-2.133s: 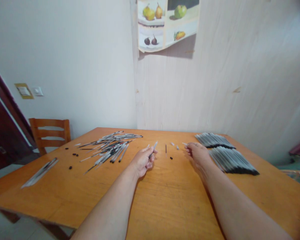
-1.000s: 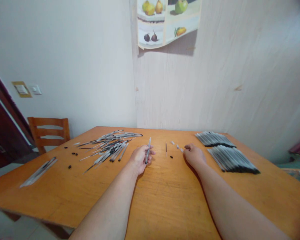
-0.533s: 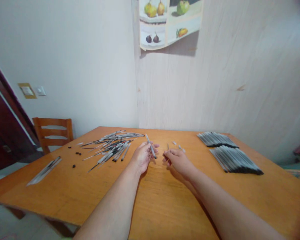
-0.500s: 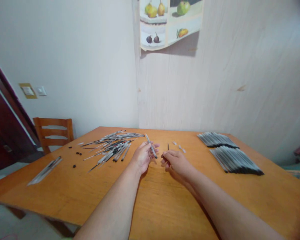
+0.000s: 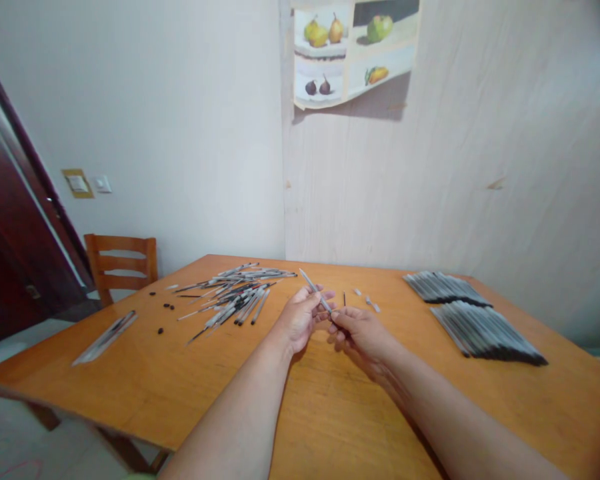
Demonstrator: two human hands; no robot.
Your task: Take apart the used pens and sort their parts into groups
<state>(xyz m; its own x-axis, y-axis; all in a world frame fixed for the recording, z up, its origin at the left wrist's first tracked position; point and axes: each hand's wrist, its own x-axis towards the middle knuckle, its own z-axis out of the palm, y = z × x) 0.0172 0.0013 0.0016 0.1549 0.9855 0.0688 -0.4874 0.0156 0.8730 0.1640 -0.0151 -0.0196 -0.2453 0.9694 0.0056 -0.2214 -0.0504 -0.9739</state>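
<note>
Pen point(image 5: 316, 291), right hand point(image 5: 364, 333) now pinching (dark end)

Flat orange-brown wooden table point(image 5: 325, 433): before the flat pale wall point(image 5: 190, 133)
Left: loose heap of slim grey plastic pens point(image 5: 243, 300), small round black caps point(image 5: 161, 331) further left
Middle: thin black rod point(image 5: 345, 299), left of small whitish pieces point(image 5: 377, 307), perhaps plastic
Right: slanted row of slim grey plastic pens point(image 5: 487, 333), a second row point(image 5: 445, 288) behind
</note>
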